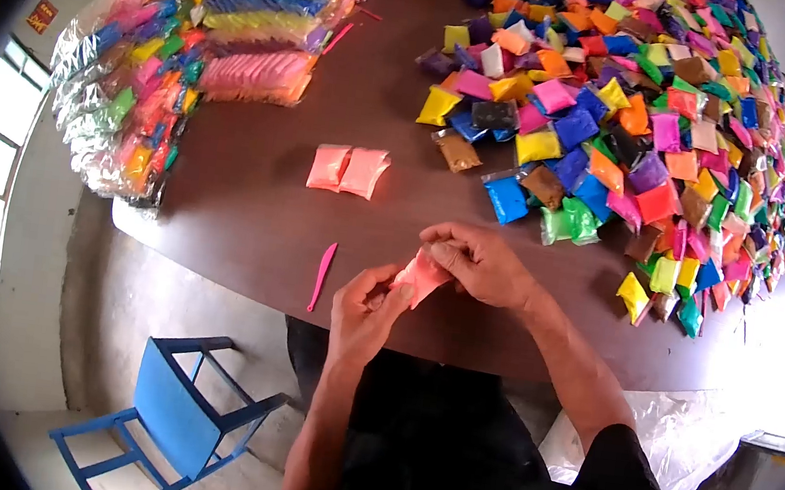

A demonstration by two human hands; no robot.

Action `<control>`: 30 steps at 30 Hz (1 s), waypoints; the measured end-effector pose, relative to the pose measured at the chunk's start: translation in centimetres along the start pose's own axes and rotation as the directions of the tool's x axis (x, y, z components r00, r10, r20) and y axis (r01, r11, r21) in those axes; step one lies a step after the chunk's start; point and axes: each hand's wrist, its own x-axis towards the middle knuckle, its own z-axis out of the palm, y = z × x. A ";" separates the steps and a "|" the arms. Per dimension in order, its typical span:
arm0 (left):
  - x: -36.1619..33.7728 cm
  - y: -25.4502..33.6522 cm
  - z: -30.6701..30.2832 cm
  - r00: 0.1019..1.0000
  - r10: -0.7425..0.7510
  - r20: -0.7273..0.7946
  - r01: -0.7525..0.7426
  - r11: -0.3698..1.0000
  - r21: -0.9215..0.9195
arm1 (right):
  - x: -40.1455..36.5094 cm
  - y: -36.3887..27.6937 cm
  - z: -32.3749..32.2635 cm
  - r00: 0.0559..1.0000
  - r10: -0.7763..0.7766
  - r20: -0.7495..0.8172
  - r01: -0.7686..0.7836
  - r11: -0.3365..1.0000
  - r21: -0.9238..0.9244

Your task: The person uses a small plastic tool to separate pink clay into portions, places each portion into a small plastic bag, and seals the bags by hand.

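Between my two hands, over the table's near edge, is a small salmon-pink packet [422,275], tilted. My left hand [369,308] pinches its lower left end with thumb and fingers. At the upper right end, my right hand [478,262] grips the same packet, its fingers partly covering it. Left of my hands lies a pink plastic knife [322,276] on the table. Farther back, two salmon-pink packets [349,171] lie side by side, flat on the tabletop.
A large heap of multicoloured packets [609,125] covers the right of the brown table [253,190]. Clear bags of sorted packets [253,26] stand at the back left. Thin pink sticks [338,38] lie beside them. A blue chair [175,409] stands on the floor at left.
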 end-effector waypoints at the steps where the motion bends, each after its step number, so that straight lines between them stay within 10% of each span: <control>1: 0.0 0.3 0.3 0.999 0.012 -0.033 -0.013 1.000 -0.016 | 0.2 -0.3 -0.1 0.990 0.130 0.047 -0.134 0.986 0.103; 18: 0.4 1.6 2.1 1.000 -0.007 -0.004 0.007 0.986 0.164 | -0.4 0.8 -0.7 0.993 -0.047 0.106 0.044 0.999 0.029; 30: 0.3 0.3 3.7 0.965 0.077 -0.251 -0.048 0.992 0.119 | -0.2 1.1 -0.3 0.996 -0.087 0.005 0.087 0.996 -0.035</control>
